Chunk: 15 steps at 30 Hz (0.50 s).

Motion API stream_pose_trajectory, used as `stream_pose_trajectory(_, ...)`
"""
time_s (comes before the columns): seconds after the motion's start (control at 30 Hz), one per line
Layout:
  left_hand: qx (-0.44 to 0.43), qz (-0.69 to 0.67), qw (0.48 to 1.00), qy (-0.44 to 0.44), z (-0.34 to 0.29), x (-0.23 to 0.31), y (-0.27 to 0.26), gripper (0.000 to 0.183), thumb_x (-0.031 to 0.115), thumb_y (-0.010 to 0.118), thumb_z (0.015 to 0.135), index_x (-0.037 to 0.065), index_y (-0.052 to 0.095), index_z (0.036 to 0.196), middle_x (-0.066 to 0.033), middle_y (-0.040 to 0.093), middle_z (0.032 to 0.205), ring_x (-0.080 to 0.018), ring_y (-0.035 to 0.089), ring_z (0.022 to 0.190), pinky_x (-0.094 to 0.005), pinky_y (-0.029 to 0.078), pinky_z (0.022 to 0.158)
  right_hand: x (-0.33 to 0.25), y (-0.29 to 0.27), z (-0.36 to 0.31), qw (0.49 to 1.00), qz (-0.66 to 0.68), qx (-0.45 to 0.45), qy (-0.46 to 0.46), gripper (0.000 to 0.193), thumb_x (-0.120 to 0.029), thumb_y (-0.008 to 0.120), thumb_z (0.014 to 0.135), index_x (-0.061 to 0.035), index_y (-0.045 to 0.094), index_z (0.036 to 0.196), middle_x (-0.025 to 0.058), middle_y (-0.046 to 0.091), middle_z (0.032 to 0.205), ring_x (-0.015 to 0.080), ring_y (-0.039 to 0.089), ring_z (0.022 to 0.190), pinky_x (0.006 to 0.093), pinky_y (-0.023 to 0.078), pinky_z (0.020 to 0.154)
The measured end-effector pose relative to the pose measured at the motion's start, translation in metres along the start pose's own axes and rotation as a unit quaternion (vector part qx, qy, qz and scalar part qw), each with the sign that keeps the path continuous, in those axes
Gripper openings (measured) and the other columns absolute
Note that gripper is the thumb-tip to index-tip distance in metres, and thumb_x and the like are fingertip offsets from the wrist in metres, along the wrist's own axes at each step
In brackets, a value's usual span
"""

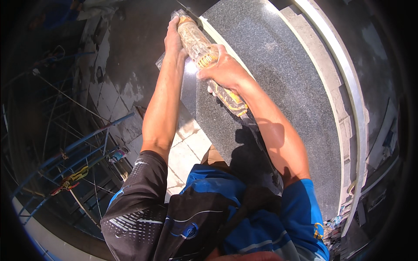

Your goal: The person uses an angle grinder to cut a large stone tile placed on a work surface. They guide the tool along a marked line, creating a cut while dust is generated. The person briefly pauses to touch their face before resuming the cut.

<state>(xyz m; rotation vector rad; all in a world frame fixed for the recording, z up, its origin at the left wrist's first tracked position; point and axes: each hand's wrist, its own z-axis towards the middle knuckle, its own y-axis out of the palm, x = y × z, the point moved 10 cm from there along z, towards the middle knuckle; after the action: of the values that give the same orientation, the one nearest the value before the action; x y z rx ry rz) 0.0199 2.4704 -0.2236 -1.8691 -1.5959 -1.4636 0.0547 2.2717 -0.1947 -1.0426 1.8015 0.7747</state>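
Note:
A dust-covered yellow angle grinder (194, 42) lies slantwise across the upper middle, its head pointing away from me. A thin dark disc shows at its far end, by the edge of a speckled dark grey stone slab (278, 82). My left hand (173, 38) is closed on the grinder's left side, near the head. Around the rear of the body and the handle wraps my right hand (224, 69). From the handle's end a dark cord runs back beneath my right forearm. Whether the disc touches the stone I cannot tell.
A long pale metal bar (344, 61) curves along the slab's right side, beside rough blocks. Blue scaffold tubes (80, 143) stand at the left, with tied straps (72, 179). Pale floor tiles (189, 150) lie below my left forearm. Another person's clothing shows dimly at the top left.

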Motion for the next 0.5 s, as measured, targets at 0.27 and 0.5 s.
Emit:
stream_pose_trajectory(0.27, 0.006, 0.015, 1.000, -0.008, 0.016, -0.002, -0.009, 0.047, 0.036, 0.066, 0.095, -0.001, 0.056, 0.123, -0.0183, 0.067, 0.105, -0.0298, 0.071, 0.090, -0.0476, 0.062, 0.077, -0.005, 0.005, 0.002, 0.998, 0.057, -0.020, 0.027, 0.091, -0.002, 0.080, 0.075, 0.0056, 0.027, 0.148, 0.0208, 0.068, 0.100, 0.0211, 0.069, 0.064, 0.0326, 0.056, 0.045)
stream_pose_trajectory(0.5, 0.006, 0.063, 0.997, -0.035, 0.017, -0.003, -0.005, 0.046, 0.047, 0.053, 0.099, 0.003, 0.065, 0.105, -0.0153, 0.070, 0.091, -0.0284, 0.069, 0.077, -0.0456, 0.060, 0.073, -0.010, 0.006, 0.002, 0.998, 0.061, -0.019, 0.014, 0.090, -0.001, 0.077, 0.076, 0.0034, 0.026, 0.149, 0.0201, 0.067, 0.098, 0.0209, 0.067, 0.058, 0.0329, 0.055, 0.044)
